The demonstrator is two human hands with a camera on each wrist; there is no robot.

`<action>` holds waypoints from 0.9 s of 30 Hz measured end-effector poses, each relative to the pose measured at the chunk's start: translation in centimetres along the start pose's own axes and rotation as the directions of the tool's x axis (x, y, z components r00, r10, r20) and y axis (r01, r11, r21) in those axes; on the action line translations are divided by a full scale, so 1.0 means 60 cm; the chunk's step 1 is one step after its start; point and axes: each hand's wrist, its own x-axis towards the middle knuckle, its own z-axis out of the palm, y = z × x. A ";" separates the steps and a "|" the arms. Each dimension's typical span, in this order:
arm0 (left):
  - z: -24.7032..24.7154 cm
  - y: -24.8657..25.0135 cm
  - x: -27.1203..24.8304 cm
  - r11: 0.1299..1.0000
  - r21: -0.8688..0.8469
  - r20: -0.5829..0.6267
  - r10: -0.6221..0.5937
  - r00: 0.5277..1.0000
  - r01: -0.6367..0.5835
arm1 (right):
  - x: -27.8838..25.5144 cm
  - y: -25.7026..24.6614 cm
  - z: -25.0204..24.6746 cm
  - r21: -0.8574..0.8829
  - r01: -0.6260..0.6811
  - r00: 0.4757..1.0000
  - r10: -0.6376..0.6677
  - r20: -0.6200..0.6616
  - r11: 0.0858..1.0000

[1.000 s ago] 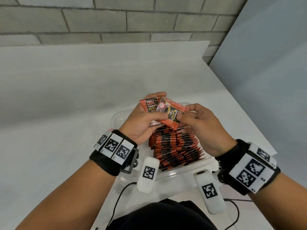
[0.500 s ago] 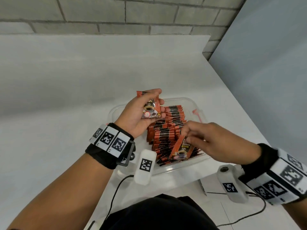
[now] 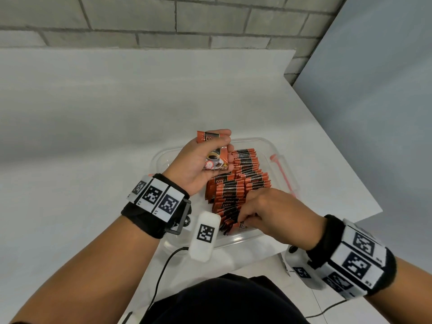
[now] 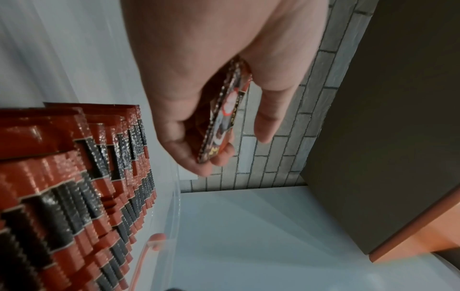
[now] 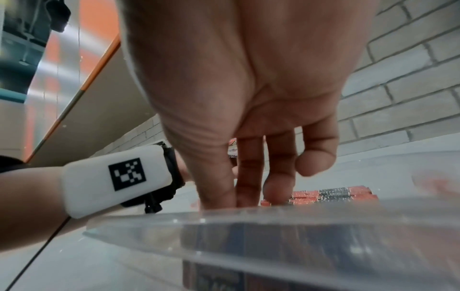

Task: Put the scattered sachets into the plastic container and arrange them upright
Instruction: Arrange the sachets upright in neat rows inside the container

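Note:
A clear plastic container (image 3: 272,146) stands on the white table, holding rows of upright orange-and-black sachets (image 3: 236,185). My left hand (image 3: 198,160) hovers over its far left corner and grips a small stack of sachets (image 3: 216,157) between thumb and fingers; the left wrist view shows that stack (image 4: 224,110) edge-on. My right hand (image 3: 261,211) reaches down at the near end of the rows, fingers and thumb pinching one sachet (image 3: 242,224) against them. In the right wrist view the container rim (image 5: 273,218) hides the fingertips of my right hand (image 5: 248,98).
A pink latch (image 3: 282,174) runs along the container's right side. The white table (image 3: 93,136) stretches left and back to a brick wall (image 3: 163,19); its right edge (image 3: 339,146) slants close past the container. Wrist-device cables (image 3: 163,272) hang near my body.
My right hand took one sachet from the stack in my left hand and carried it down to the near end of the rows. The left hand stayed above the container.

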 end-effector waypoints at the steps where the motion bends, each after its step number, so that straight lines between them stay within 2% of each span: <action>1: 0.000 0.000 0.000 1.000 0.002 0.000 0.001 1.000 -0.001 | 0.002 0.000 -0.001 -0.030 0.003 1.000 -0.002 0.018 1.000; 9: 0.000 -0.001 0.000 1.000 0.011 -0.006 -0.002 1.000 0.002 | 0.025 -0.002 0.000 -0.159 0.012 0.995 0.005 0.104 0.987; 14: -0.001 0.001 -0.002 1.000 0.001 -0.007 0.001 1.000 -0.001 | 0.032 -0.003 0.000 -0.204 0.027 0.993 -0.003 0.115 0.979; 18: 0.000 0.002 -0.003 1.000 -0.030 -0.006 -0.005 1.000 0.005 | 0.033 0.006 0.002 -0.155 0.002 0.992 0.017 0.121 0.988; 22: -0.001 0.005 -0.007 0.996 -0.073 0.015 -0.045 0.999 0.046 | 0.028 0.015 -0.016 0.012 -0.098 0.987 0.096 0.132 0.995; 24: 0.001 0.007 -0.010 0.990 -0.113 0.031 -0.079 0.996 0.082 | 0.022 0.020 -0.034 0.162 -0.136 0.991 0.134 0.027 0.977; 25: 0.002 0.008 -0.012 0.987 -0.129 0.037 -0.089 0.995 0.093 | 0.019 0.021 -0.043 0.247 -0.142 0.982 0.168 -0.086 0.959; 27: 0.005 0.009 -0.012 0.989 -0.117 0.034 -0.089 0.995 0.092 | 0.018 0.022 -0.063 0.408 -0.137 0.901 0.284 -0.327 0.903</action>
